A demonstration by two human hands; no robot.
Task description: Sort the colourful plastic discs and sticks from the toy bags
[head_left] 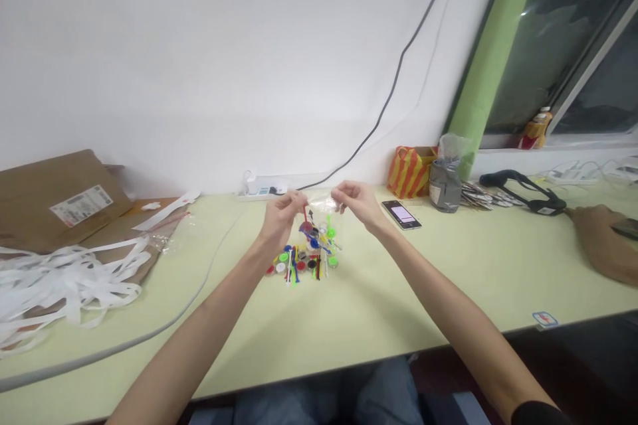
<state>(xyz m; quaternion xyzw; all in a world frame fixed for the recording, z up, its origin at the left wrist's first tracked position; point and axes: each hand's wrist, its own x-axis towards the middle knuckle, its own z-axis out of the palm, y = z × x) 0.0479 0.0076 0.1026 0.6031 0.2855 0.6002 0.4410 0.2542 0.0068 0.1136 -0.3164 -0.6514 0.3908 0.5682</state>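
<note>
My left hand (282,214) and my right hand (359,203) are raised above the table, each pinching an upper corner of a clear plastic bag (323,202). Small coloured plastic pieces show in or behind the see-through bag, among them a red disc (306,228), a green one (331,232) and small arrow-like strips. Under the bag, on the table, lies a cluster of similar discs and thin strips (293,267) in white, red, blue, black, yellow and green. The bag's clear film makes its lower edge hard to make out.
A phone (401,214) lies right of my hands. Farther right are a striped bag (409,171), a grey package (445,184), a black strap-like frame (523,189) and another person's arm (603,242). White ribbons (74,279), cardboard (60,196) and a grey cable (164,325) occupy the left.
</note>
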